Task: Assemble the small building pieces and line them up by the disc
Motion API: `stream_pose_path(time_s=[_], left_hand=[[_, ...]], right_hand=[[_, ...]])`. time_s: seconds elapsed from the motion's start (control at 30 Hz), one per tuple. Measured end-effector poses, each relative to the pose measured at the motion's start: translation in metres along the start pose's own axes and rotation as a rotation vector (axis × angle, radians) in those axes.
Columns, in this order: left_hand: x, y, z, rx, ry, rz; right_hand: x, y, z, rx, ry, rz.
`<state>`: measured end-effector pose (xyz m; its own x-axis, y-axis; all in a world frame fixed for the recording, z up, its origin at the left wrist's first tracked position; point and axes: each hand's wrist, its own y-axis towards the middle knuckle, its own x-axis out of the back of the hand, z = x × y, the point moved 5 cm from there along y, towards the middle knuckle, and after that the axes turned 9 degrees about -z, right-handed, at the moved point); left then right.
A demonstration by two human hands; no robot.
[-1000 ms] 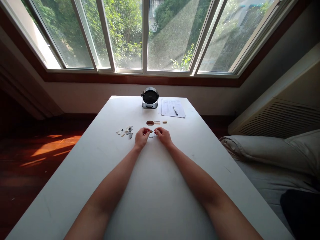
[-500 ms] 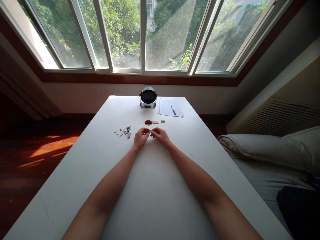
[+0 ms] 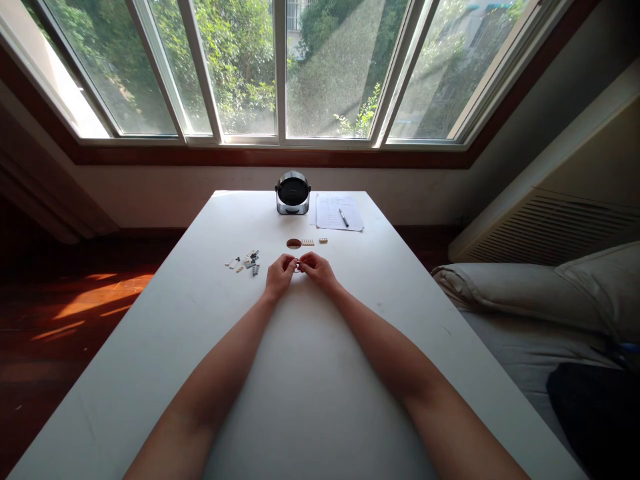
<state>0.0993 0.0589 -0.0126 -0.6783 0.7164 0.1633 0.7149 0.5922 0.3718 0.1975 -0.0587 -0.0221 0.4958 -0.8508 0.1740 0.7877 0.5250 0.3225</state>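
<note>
1. Head view: a small pale piece (image 3: 299, 261), mostly hidden, sits between the fingertips near the middle of the white, smooth-topped counter (image 3: 300, 373); its exact shape cannot be told.
2. The bare left hand (image 3: 281, 273) and bare right hand (image 3: 317, 268) meet there, thumbs and fingers pinched closed on the piece from either side.
3. Just beyond is a round brown opening (image 3: 294, 245), with a tan studded rectangular plate (image 3: 308, 243) at its right edge and a short tan studded brick (image 3: 323, 241) farther right.
4. Loose white, grey, black and tan plastic bricks (image 3: 253, 261) lie scattered left of the left hand.
5. If the pinch slackens or the pressing is uneven, the piece could spring out and drop into the opening.
6. Reaching forward carelessly, a knuckle could push the plate in too.
</note>
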Motion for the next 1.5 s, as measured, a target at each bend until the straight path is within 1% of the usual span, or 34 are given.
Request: stream_pose_path(time_s=[0.17,0.33,0.57,0.73,0.87,1.03,1.2,1.37,1.5], left_hand=[[0.002,0.001,0.001,-0.001,0.013,-0.029],[0.001,0.001,0.003,-0.003,0.005,-0.029],[0.001,0.000,0.003,-0.012,0.018,-0.022],[0.001,0.001,0.005,0.031,0.018,-0.045],[0.000,0.001,0.004,0.052,-0.001,-0.025],[0.001,0.001,0.001,0.032,0.008,-0.032],[0.003,0.000,0.000,0.011,0.036,-0.052],[0.003,0.000,-0.002,-0.012,0.065,-0.032],[0.003,-0.001,-0.001,0.003,0.061,-0.031]], right_hand=[[0.003,0.000,0.005,0.032,-0.009,-0.025],[0.003,0.002,0.002,0.009,0.003,-0.045],[0.002,0.001,0.001,0.006,-0.007,-0.015],[0.002,0.001,0.001,0.024,-0.021,-0.022],[0.003,0.001,0.005,0.041,-0.011,-0.028],[0.004,0.000,0.012,0.055,0.004,-0.021],[0.003,0.000,0.010,0.014,-0.001,-0.025],[0.002,0.000,0.005,0.002,-0.035,-0.025],[0.001,0.000,0.002,-0.018,0.011,0.005]])
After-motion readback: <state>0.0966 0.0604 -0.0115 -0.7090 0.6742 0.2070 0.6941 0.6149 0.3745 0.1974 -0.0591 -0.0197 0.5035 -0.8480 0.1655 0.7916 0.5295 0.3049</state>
